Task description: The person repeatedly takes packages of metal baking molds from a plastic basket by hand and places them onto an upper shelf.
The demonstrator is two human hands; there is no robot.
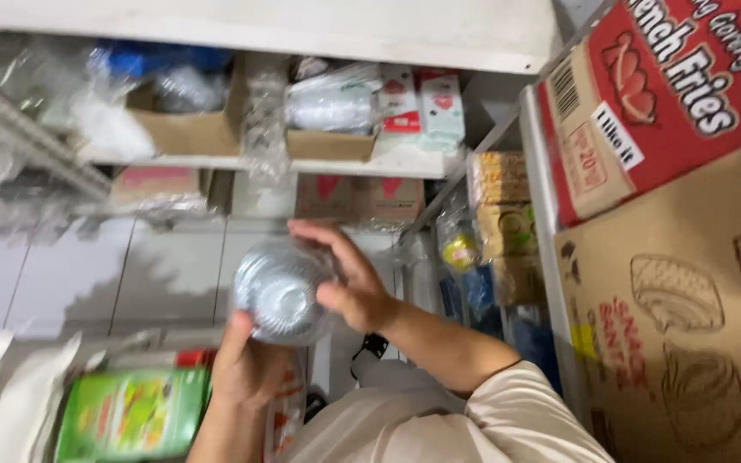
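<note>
Holding a clear plastic cup stack (280, 291), round end facing the camera, both hands

Left hand (249, 367) cups upward; right hand (349, 279) seemingly curls over (fingers spread, somewhat blurred).

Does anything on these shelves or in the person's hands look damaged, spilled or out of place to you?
Nothing looks spilled or broken. The left hand and right hand grip a clear plastic container that seems intact. The shelves are cluttered with loose plastic bags among cardboard boxes, but motion blur hides finer detail.
</note>
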